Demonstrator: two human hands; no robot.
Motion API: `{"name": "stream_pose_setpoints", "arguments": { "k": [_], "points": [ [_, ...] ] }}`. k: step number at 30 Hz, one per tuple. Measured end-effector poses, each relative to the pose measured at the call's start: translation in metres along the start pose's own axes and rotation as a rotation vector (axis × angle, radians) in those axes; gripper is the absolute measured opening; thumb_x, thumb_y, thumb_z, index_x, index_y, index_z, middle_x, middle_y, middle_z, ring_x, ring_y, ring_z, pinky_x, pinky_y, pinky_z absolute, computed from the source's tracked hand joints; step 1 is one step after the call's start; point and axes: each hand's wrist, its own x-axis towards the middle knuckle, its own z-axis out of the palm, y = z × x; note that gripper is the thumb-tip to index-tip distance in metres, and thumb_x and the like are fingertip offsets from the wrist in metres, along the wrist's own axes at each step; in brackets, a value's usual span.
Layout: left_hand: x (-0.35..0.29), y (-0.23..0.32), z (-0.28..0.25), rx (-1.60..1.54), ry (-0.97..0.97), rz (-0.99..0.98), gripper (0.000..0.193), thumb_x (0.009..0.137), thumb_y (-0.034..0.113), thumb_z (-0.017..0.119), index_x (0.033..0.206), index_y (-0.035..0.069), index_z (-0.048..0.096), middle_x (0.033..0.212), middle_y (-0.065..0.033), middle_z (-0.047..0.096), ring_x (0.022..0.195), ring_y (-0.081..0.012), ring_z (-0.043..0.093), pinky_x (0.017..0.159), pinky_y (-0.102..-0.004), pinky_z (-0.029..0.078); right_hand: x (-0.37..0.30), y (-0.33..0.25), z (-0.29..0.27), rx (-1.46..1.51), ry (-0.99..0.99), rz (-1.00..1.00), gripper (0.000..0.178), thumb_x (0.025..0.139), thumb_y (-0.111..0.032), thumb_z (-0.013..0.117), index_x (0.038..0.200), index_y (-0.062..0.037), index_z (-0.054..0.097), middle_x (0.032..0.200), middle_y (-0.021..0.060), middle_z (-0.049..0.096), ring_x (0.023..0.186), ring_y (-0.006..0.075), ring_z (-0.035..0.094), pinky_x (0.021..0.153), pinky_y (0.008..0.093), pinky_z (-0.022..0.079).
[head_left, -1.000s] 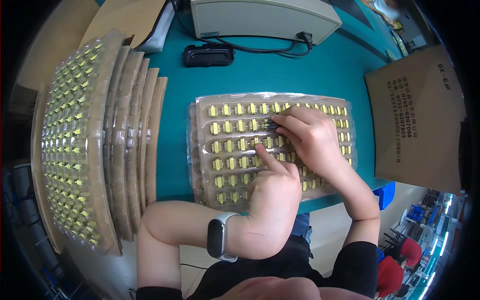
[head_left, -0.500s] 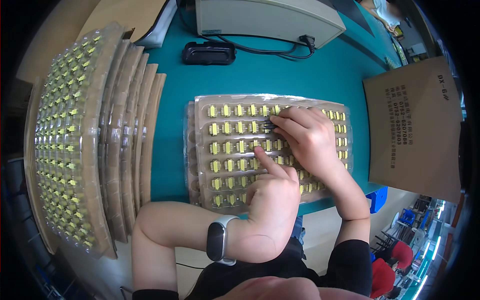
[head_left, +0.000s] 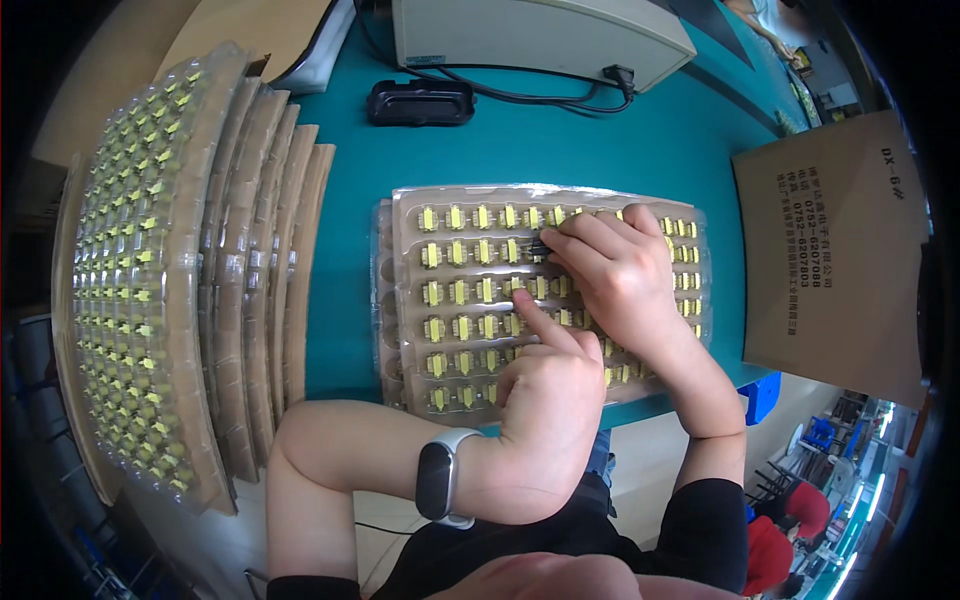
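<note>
Before me lies a clear plastic blister tray holding rows of small yellow-taped components, which look like small transformers. My right hand is over the tray's middle, thumb and fingers pinched at a small dark-sided component in the second row from the far edge. Its fingertips partly cover that piece. My left hand is just nearer to me, index finger stretched out and its tip touching a component in the third row. The other left fingers are curled and hold nothing. Both hands hide part of the rows.
Filled trays with cardboard layers lean in a stack at the left. A beige instrument case, a black plastic dish and a cable are at the back. A cardboard box stands right; another person appears far right.
The whole view has shifted very slightly. Both hands keep nearly the same place on the tray, the left index finger still on its component and the right fingers still pinched.
</note>
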Motion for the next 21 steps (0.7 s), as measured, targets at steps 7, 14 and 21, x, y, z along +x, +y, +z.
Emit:
{"name": "stream_pose_setpoints", "arguments": {
  "k": [7,14,21],
  "points": [
    [-0.0002,-0.001,-0.0005,0.004,0.009,0.006,0.025,0.084,0.015,0.068,0.107,0.004,0.063,0.127,-0.0389,0.068,0.059,-0.0084,0.065,0.051,-0.021,0.051,-0.002,0.0003,0.0023,-0.025,0.001,-0.011,0.027,0.071,-0.011,0.078,0.098,-0.0055,0.078,0.086,0.0011,0.066,0.075,0.0176,0.065,0.071,0.0352,0.041],
    [-0.0002,-0.0005,-0.0002,-0.02,0.042,-0.011,0.026,0.085,0.014,0.067,0.108,0.004,0.063,0.127,-0.0389,0.068,0.059,-0.0084,0.065,0.051,-0.0211,0.052,-0.0035,0.0001,0.0053,-0.035,0.018,-0.012,0.025,0.073,-0.015,0.072,0.096,-0.0061,0.076,0.084,0.0007,0.062,0.074,0.0172,0.063,0.075,0.0347,0.042],
    [0.0026,0.0056,0.0008,-0.025,0.046,0.005,0.024,0.085,0.014,0.067,0.106,0.005,0.063,0.127,-0.0396,0.068,0.06,-0.0096,0.067,0.05,-0.0221,0.052,-0.0057,0.003,-0.0006,-0.059,0.012,-0.001,0.024,0.072,-0.015,0.071,0.095,-0.0068,0.076,0.085,0.0007,0.063,0.075,0.017,0.064,0.075,0.0348,0.043]
  ]
}}
